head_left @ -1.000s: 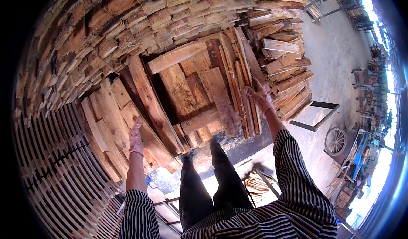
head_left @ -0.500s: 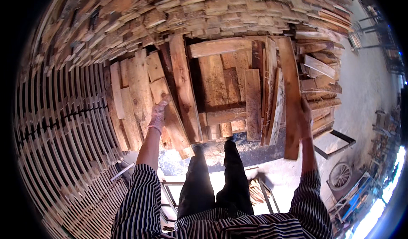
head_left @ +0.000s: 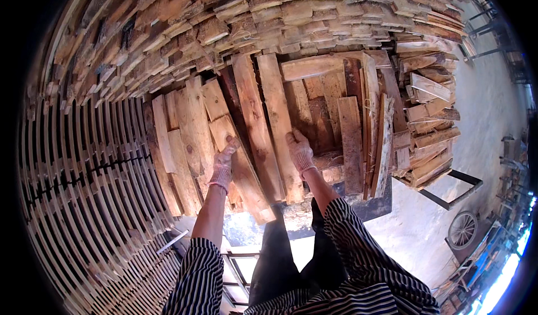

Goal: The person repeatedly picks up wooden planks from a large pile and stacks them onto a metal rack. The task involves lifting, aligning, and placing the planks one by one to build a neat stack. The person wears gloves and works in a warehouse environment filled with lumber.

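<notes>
My left hand (head_left: 225, 161), in a pale knitted glove, is closed on the left edge of a short wooden board (head_left: 246, 176) that slants toward me. To the right, my gloved right hand (head_left: 298, 149) grips the right edge of a long, narrow board (head_left: 274, 99) lying almost straight away from me. Between these two lies another long board (head_left: 255, 116) with knots, close alongside the long one. The fingers of both hands are partly hidden. Underneath, more rough boards (head_left: 188, 130) form a stacked layer, and a single short board (head_left: 350, 135) rests to the right of my right hand.
A high stack of boards (head_left: 269, 12) rises at the far side. Rows of spaced slats (head_left: 84, 169) stand on the left. Stacked offcuts (head_left: 431, 113), a black metal frame (head_left: 451, 189) and a spoked wheel (head_left: 463, 229) are on the right.
My right hand has brought the long board leftward from the right side, and it now lies beside the knotted one. My left hand has kept its hold on the short board.
</notes>
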The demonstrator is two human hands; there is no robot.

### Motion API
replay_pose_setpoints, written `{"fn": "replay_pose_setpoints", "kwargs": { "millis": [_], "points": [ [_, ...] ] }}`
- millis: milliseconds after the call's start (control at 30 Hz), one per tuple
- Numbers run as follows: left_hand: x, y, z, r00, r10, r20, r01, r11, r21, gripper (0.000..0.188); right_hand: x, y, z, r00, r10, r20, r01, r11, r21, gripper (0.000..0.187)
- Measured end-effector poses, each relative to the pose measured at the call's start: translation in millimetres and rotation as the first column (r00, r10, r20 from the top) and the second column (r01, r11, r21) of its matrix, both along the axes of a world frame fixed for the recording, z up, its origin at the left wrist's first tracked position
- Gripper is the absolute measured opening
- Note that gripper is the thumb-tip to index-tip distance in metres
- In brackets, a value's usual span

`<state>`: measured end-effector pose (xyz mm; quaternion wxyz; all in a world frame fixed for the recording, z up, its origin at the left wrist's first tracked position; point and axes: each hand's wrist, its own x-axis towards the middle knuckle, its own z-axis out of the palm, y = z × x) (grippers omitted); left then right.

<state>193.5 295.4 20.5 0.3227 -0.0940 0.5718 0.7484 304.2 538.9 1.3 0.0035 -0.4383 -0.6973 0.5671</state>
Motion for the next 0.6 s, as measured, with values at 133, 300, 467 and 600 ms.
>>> {"fn": "replay_pose_setpoints", "kwargs": {
  "millis": [133,300,467,600],
  "points": [
    [4.5,19.3,9.1,0.994,-0.016,0.11,0.033,0.987,-0.158,0.056,12.4,13.3,-22.2,0.99,0.143,-0.017,-0.141,0.984,0.105,0.048],
    [6.8,-6.2,12.6,0.999,-0.002,0.05,0.01,0.987,-0.16,0.068,-1.8,27.8,21.6,0.865,0.487,0.119,-0.498,0.862,0.095,0.061],
    [36.0,31.9,95.9,0.943,-0.003,0.334,-0.055,0.985,0.164,0.078,26.3,-26.6,96.9,0.864,0.489,-0.118,-0.367,0.773,0.517,0.077],
    [70.3,74.9,117.7,0.991,0.117,0.071,-0.119,0.992,0.029,0.083,83.2,-50.2,125.5,0.842,0.363,-0.4,-0.472,0.854,-0.217,0.08]
  ]
}}
